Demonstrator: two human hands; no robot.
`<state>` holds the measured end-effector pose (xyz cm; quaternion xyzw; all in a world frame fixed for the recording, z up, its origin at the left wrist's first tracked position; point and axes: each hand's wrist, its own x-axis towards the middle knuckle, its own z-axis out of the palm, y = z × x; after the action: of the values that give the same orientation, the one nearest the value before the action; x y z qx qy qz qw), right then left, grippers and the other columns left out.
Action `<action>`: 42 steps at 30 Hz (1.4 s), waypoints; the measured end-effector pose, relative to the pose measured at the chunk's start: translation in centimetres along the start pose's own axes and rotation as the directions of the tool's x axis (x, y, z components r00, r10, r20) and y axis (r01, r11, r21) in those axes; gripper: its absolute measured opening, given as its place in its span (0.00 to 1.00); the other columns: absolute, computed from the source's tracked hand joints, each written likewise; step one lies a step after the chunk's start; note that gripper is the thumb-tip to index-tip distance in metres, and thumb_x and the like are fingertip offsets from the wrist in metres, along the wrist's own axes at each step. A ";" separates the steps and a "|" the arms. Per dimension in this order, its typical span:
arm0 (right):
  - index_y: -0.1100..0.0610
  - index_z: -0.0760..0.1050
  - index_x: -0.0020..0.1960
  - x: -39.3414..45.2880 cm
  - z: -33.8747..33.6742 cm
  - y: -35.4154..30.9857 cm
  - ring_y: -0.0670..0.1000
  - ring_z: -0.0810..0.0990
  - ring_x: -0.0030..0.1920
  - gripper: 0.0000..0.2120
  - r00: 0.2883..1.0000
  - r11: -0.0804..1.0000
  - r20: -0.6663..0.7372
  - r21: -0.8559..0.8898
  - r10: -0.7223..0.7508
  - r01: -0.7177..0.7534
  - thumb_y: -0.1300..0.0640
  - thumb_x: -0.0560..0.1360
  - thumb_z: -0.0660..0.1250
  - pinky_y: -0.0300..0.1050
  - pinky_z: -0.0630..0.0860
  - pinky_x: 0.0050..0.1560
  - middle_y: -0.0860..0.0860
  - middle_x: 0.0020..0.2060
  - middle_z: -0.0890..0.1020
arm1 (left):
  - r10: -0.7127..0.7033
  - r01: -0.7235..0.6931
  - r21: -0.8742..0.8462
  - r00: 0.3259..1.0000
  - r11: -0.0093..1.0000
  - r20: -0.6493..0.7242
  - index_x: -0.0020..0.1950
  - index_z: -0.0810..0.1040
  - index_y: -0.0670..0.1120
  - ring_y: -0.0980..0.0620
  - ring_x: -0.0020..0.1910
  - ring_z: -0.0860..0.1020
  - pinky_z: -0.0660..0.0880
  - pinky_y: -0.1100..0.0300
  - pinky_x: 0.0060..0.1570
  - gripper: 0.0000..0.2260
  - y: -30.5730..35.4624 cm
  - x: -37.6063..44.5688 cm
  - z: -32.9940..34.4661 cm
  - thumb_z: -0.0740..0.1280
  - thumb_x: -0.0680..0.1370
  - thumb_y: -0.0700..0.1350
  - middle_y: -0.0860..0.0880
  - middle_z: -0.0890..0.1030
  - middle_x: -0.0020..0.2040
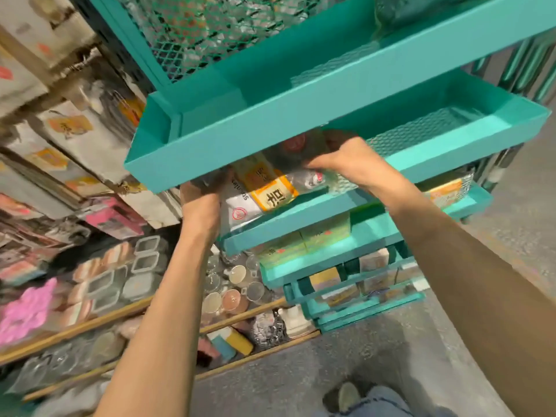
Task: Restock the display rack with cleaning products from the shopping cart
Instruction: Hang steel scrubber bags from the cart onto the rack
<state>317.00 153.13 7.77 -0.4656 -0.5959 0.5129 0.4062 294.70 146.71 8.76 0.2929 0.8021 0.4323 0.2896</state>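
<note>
A teal metal display rack (270,139) with several tiered trays fills the upper and middle view. On the third tray down lies a clear plastic pack of cleaning products (267,188) with a yellow-orange label and white card. My left hand (204,197) reaches under the tray above and holds the pack's left end; its fingers are hidden by the tray rim. My right hand (340,161) grips the pack's upper right side, fingers curled over the plastic. Lower trays hold yellow and green packs (304,242).
Stacked cardboard boxes (69,124) and shelves of plastic containers (120,275), cups and sponges stand to the left. Bare grey concrete floor (376,356) lies below and to the right. My shoe and jeans leg (361,398) show at the bottom edge. No shopping cart is in view.
</note>
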 end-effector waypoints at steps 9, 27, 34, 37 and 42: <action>0.64 0.77 0.51 1.5 1.3 2.3 0.54 0.79 0.44 0.16 0.992 0.937 -0.072 -0.341 -0.105 0.075 0.58 0.66 0.74 0.41 0.72 0.41 0.57 0.45 0.82 | 0.399 -0.396 0.279 0.916 0.875 0.049 0.61 0.73 0.40 0.51 0.48 0.78 0.72 0.65 0.45 0.22 -1.7 0.7 1.1 0.75 0.70 0.44 0.49 0.80 0.51; 0.58 0.72 0.60 4.0 3.9 2.7 0.59 0.80 0.51 0.18 0.977 0.832 -0.117 -0.548 -0.176 0.084 0.61 0.71 0.68 0.50 0.79 0.50 0.59 0.53 0.80 | 0.420 -0.364 0.482 0.908 0.797 -0.009 0.60 0.73 0.44 0.46 0.57 0.78 0.75 0.52 0.59 0.27 -2.3 2.9 1.7 0.78 0.64 0.44 0.46 0.80 0.58; 0.65 0.74 0.55 1.1 3.1 1.4 0.60 0.78 0.51 0.15 0.981 0.829 -0.171 -0.560 -0.095 -0.017 0.58 0.72 0.69 0.48 0.75 0.48 0.61 0.51 0.78 | 0.421 -0.376 0.497 0.907 0.782 0.024 0.60 0.72 0.42 0.48 0.52 0.77 0.75 0.57 0.55 0.22 -2.3 1.5 0.6 0.74 0.70 0.43 0.47 0.78 0.55; 0.66 0.71 0.55 -1.1 1.8 1.0 0.60 0.76 0.54 0.17 0.969 0.782 -0.196 -0.623 -0.148 -0.006 0.57 0.72 0.70 0.47 0.69 0.46 0.61 0.53 0.77 | 0.503 -0.379 0.640 0.864 0.668 -0.013 0.49 0.80 0.40 0.44 0.45 0.77 0.73 0.54 0.47 0.10 -2.4 -0.8 -0.7 0.70 0.74 0.46 0.41 0.80 0.45; 0.63 0.71 0.52 -5.3 0.0 1.1 0.60 0.75 0.49 0.09 0.928 0.727 -0.275 -0.687 -0.250 -0.008 0.67 0.73 0.59 0.51 0.72 0.46 0.59 0.48 0.78 | 0.616 -0.536 0.638 0.779 0.553 0.121 0.41 0.76 0.39 0.39 0.41 0.75 0.65 0.57 0.38 0.08 -1.6 -5.1 2.3 0.62 0.76 0.41 0.40 0.77 0.38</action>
<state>318.37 147.97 6.67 -0.6238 -0.6889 0.1415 0.3409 299.41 143.48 7.37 0.5938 0.7737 0.2185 -0.0338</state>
